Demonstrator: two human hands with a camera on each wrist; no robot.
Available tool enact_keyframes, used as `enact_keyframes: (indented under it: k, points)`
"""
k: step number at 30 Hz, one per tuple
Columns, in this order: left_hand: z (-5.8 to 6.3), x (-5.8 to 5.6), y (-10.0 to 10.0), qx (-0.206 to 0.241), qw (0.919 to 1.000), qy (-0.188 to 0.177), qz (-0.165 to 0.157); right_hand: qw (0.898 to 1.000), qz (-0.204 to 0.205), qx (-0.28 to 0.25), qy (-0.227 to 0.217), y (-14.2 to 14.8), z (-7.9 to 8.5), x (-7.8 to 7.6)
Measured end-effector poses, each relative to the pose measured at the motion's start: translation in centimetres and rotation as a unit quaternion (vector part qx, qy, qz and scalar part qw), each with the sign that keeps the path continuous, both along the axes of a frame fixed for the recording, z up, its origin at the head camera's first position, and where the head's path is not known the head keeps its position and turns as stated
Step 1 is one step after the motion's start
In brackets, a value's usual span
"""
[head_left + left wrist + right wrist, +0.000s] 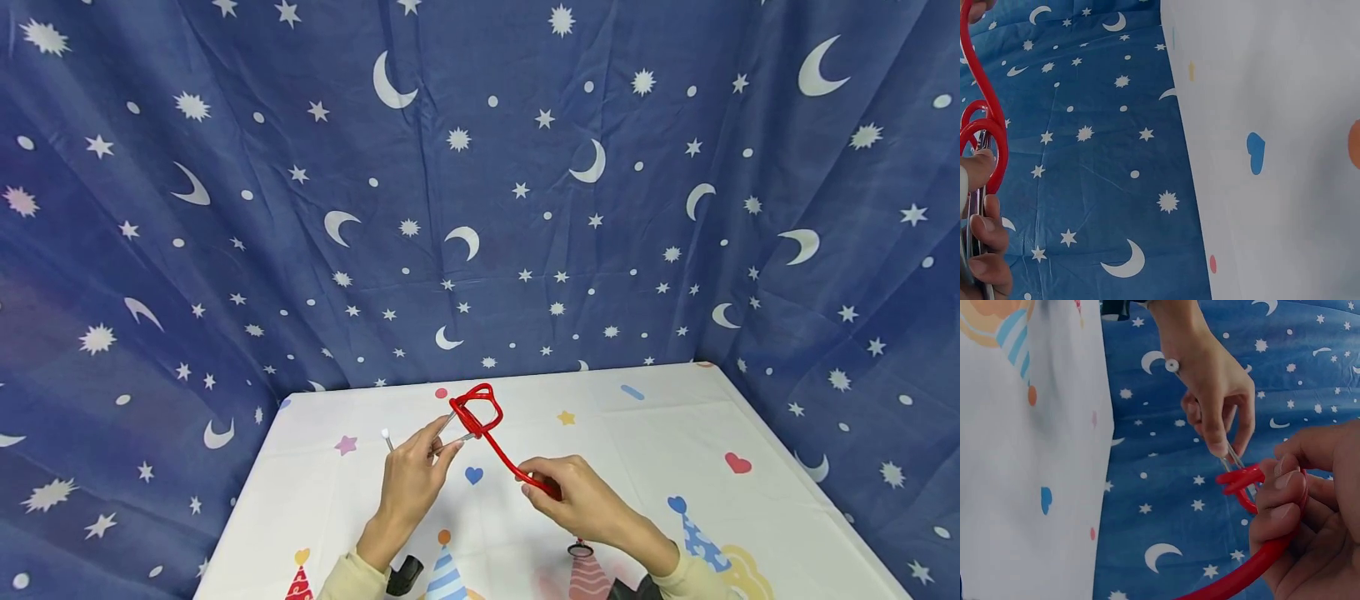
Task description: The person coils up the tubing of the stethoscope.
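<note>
My left hand [412, 475] holds slim metal rods that look like knitting needles [974, 215], the thumb pressing against them from one side. A white knob [386, 433] caps the rear end of one. Around their front ends a glossy red cord [501, 450] is wound in several loops, one wide loop standing out above. From the loops the cord runs down to the right, where my right hand [577, 492] grips it between thumb and curled fingers. In the right wrist view these fingers partly hide the loops [1244, 478]. Both hands are raised above the table.
Under the hands lies a white tablecloth [637, 450] printed with hearts, stars and party hats. A dark blue curtain [465, 167] with moons and stars encloses the back and sides. A small dark ring-shaped thing [580, 550] shows by the right wrist.
</note>
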State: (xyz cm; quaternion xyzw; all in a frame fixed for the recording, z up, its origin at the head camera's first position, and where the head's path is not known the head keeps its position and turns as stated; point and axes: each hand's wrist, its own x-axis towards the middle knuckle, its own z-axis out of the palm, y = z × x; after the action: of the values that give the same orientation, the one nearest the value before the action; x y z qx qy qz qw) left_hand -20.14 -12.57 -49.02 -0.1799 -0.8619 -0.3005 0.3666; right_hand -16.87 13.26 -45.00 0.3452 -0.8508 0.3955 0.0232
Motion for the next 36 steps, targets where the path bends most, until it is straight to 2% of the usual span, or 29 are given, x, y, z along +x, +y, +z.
enact_keyframes:
  k: [9, 15, 24, 29, 36]
  points:
    - [0.0, 1.0, 0.5, -0.028, 0.9993, -0.006, -0.025, 0.994, 0.049, -0.003, 0.097, 0.6, 0.7, -0.3]
    - [0.1, 1.6, 0.8, -0.068, 0.9965, -0.010, -0.048, 0.987, 0.076, 0.004, 0.140, 0.8, 1.5, -0.6]
    - [0.1, 2.2, 0.9, -0.101, 0.9857, -0.003, -0.135, 0.978, 0.068, -0.008, 0.198, 1.0, 2.2, -1.6]
    - [0.1, 2.5, 1.0, -0.111, 0.9818, -0.001, -0.154, 0.974, 0.048, -0.005, 0.220, 1.0, 2.0, -2.0]
    - [0.0, 2.7, 1.4, -0.136, 0.9760, 0.015, -0.169, 0.973, 0.023, -0.022, 0.228, 0.9, 2.2, -2.5]
